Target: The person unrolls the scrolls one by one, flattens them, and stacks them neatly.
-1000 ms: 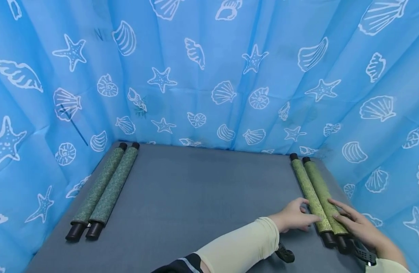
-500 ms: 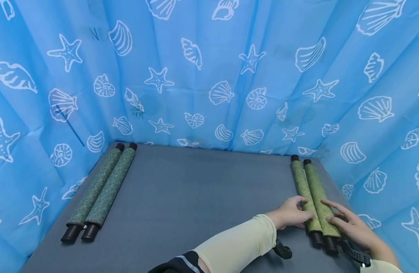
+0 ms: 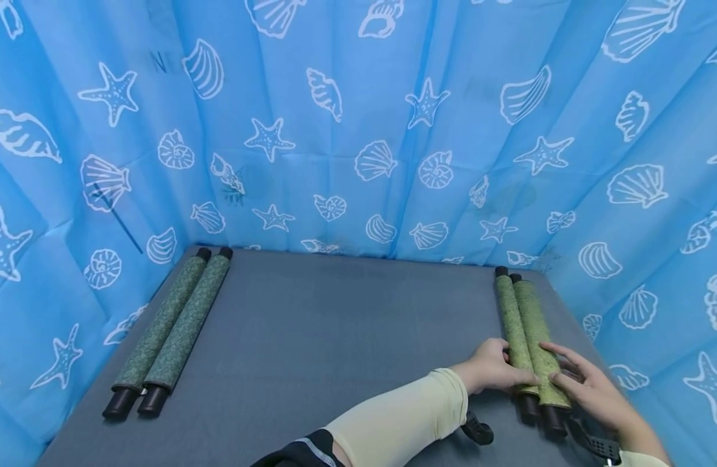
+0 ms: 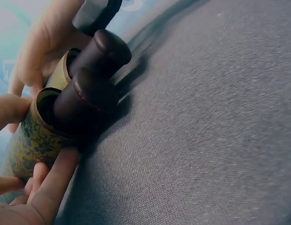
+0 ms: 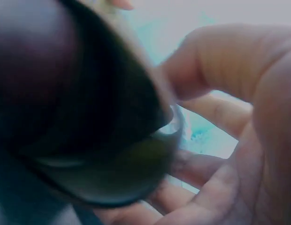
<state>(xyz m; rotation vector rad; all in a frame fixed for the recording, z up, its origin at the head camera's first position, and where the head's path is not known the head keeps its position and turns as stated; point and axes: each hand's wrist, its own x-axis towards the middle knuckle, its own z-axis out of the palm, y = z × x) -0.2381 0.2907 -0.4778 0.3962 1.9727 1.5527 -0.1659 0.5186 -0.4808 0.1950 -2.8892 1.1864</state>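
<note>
Gray tabletop [image 3: 347,337], hands cover light-green rolls' [image 3: 524,337] near ends

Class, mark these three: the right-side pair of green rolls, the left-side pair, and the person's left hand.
right-side rolls [image 3: 524,324], head view, mid-length of the wrap
left-side rolls [image 3: 174,324], head view, mid-length of the wrap
left hand [image 3: 489,373], head view, back of the hand

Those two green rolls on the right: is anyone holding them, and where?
Yes. The left hand grips the inner roll and the right hand the outer roll, both near the black end caps closest to the person.
</note>
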